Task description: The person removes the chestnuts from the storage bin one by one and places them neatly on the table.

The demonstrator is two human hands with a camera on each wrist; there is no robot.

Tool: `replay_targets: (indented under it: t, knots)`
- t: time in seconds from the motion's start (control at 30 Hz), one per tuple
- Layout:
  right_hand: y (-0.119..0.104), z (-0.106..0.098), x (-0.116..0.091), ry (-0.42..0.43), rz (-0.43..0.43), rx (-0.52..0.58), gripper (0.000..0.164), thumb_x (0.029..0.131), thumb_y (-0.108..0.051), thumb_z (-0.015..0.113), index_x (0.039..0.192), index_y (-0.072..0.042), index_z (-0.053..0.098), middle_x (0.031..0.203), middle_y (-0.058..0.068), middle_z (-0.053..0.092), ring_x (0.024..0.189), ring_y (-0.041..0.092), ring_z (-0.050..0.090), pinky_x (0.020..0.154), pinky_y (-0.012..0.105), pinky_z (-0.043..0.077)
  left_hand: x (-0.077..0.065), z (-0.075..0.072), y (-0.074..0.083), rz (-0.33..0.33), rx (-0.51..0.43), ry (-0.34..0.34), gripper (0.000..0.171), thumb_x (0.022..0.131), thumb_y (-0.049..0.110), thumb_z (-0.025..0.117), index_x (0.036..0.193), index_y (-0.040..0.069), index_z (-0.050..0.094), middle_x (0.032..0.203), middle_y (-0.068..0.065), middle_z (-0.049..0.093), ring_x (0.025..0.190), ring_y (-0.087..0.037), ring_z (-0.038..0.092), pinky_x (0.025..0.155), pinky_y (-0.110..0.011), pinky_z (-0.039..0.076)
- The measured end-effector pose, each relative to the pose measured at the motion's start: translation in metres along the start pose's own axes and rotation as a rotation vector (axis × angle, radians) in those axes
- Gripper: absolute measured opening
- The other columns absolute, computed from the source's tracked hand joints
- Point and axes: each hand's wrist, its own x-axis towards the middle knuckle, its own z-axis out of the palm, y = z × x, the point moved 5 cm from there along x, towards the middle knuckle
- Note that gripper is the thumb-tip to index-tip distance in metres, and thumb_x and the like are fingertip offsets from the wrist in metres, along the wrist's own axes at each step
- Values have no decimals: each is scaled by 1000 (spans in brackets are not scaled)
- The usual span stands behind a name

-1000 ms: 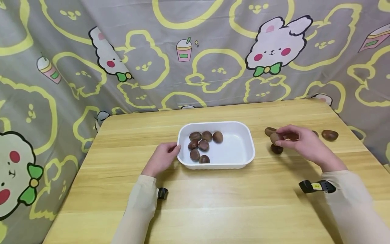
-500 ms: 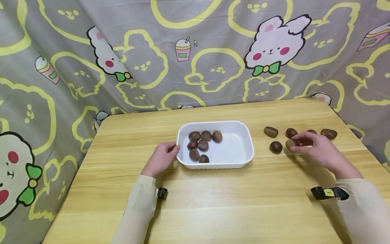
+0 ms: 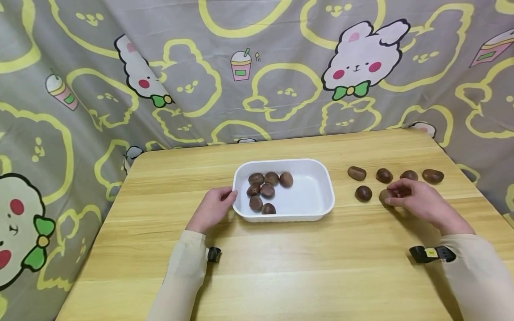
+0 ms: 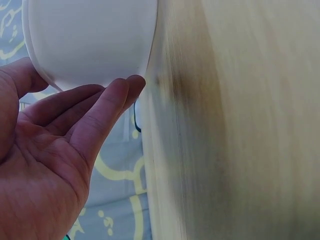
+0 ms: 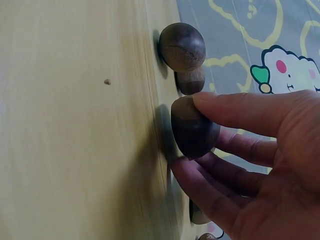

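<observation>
A white rectangular tray (image 3: 299, 218) stands mid-table with several brown chestnuts (image 3: 267, 191) in its left half. My left hand (image 3: 213, 207) pinches the tray's left end, thumb at the rim and fingers against the outer wall, as the left wrist view (image 4: 65, 135) also shows. To the right of the tray, my right hand (image 3: 421, 203) holds a chestnut (image 5: 192, 132) between thumb and fingertips, low at the tabletop. Just left of it lies another chestnut (image 3: 363, 193). Behind is a row with a two-toned chestnut (image 3: 357, 173), a dark one (image 3: 384, 175) and others.
The wooden table (image 3: 289, 276) runs back to a grey patterned curtain (image 3: 281, 107). At the row's right end, near the table's right edge, lies a long chestnut (image 3: 433, 176). A small dark speck (image 5: 107, 81) marks the tabletop in the right wrist view.
My right hand has carried its chestnut rightward from over the left chestnuts down to the tabletop, then shifted it slightly. The chestnuts behind have come into sight. My left hand stays on the tray.
</observation>
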Motion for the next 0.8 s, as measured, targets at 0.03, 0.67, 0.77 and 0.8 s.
replay_targets:
  t: [0.03, 0.67, 0.77, 0.8]
  knots:
    - [0, 0, 0, -2, 0, 1, 48, 88, -24, 76, 119, 8, 59, 104, 17, 63, 95, 29, 56, 73, 29, 41, 0, 0, 0, -1, -2, 1, 32, 102, 24, 52, 121, 4, 69, 107, -8, 69, 89, -21, 57, 84, -40, 46]
    - [-5, -5, 2, -26, 12, -15, 55, 92, -30, 70, 126, 10, 54, 115, 32, 57, 104, 47, 54, 84, 54, 42, 2, 1, 1, 31, 5, -13, 29, 102, 22, 53, 115, 5, 71, 99, -7, 68, 87, -21, 55, 80, -37, 44]
    - [-18, -12, 5, 11, 13, -10, 56, 94, -34, 67, 129, 7, 53, 124, 34, 52, 112, 51, 47, 88, 60, 36, 3, 0, 1, 33, 8, -11, 28, 102, 22, 53, 114, 5, 72, 96, -6, 68, 85, -21, 55, 78, -36, 44]
    - [-23, -14, 5, 23, 3, -5, 56, 94, -34, 66, 129, 7, 53, 124, 34, 51, 113, 51, 46, 88, 60, 36, 3, 0, 1, 34, 8, -9, 28, 102, 22, 53, 115, 5, 72, 97, -6, 68, 85, -21, 55, 78, -37, 44]
